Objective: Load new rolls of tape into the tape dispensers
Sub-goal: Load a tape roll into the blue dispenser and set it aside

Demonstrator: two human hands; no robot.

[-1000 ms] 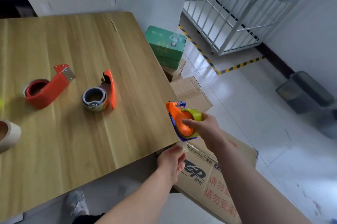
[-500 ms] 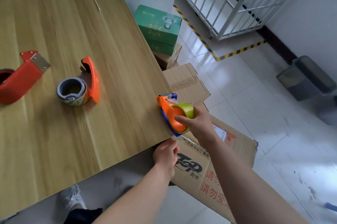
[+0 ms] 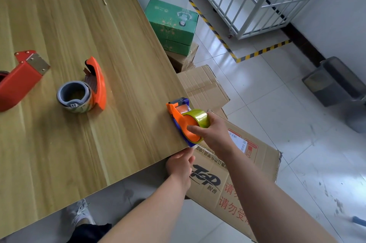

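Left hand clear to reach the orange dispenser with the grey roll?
Probably, once freed: the left hand sits below the table edge, seemingly pinching a tape end; bare tabletop leads to the orange dispenser.

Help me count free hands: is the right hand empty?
No, the right hand grips the orange-and-blue dispenser carrying a yellow-green tape roll.

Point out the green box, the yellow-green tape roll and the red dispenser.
green box [image 3: 172,18], head view, top face.
yellow-green tape roll [image 3: 199,117], head view, outer band of tape.
red dispenser [image 3: 19,82], head view, flat side of body.
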